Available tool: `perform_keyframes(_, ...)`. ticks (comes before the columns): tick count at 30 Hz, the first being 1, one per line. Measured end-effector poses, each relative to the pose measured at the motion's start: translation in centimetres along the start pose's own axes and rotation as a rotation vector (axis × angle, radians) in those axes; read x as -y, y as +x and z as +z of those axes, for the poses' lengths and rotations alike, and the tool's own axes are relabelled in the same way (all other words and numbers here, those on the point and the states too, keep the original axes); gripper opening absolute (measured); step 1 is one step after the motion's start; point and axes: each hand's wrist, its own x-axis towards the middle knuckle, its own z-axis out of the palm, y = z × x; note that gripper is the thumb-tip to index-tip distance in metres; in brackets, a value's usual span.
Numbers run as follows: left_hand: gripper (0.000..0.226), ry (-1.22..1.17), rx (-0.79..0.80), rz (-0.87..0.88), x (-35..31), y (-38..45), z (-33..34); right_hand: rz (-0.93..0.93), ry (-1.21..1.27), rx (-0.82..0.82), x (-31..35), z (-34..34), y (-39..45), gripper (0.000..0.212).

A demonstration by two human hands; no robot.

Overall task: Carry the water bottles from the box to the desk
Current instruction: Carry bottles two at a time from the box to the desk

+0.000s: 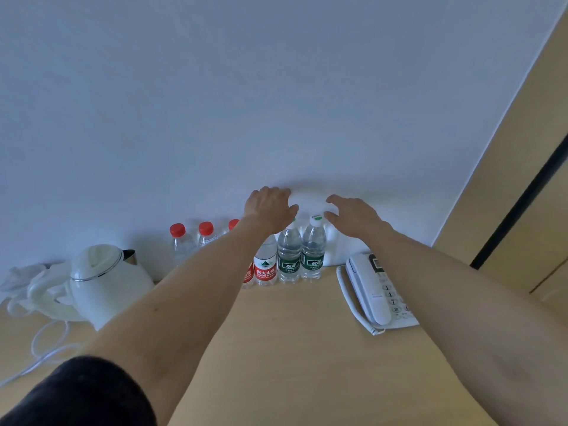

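Both hands, left hand (269,207) and right hand (353,215), hover loose-fingered, holding nothing, over green-label water bottles (301,256) at the desk's (307,348) twelve o'clock edge; withdraw straight upward, sparing neighbouring red-capped bottles (192,241).

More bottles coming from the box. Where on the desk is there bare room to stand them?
The widest bare patch of the desk lies in front of the bottle row, between the kettle and the phone. The back edge at the wall is crowded: red-capped bottles, green-labelled bottles and both forearms reaching over them. Left of the kettle lie its cord and some plastic.
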Motion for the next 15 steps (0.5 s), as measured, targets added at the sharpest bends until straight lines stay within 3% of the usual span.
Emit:
perform_keyframes(7, 0.054, 0.044, 0.008, 0.097, -2.6, 0.1, -2.3, 0.119, -0.075, -0.014, -1.2, -2.6, -4.1, 0.053)
perform_keyframes(15, 0.058, 0.025, 0.070, 0.275, -10.4, -0.7, -2.6, 0.334, -0.108, 0.006, -5.8, -4.8, -11.1, 0.056)
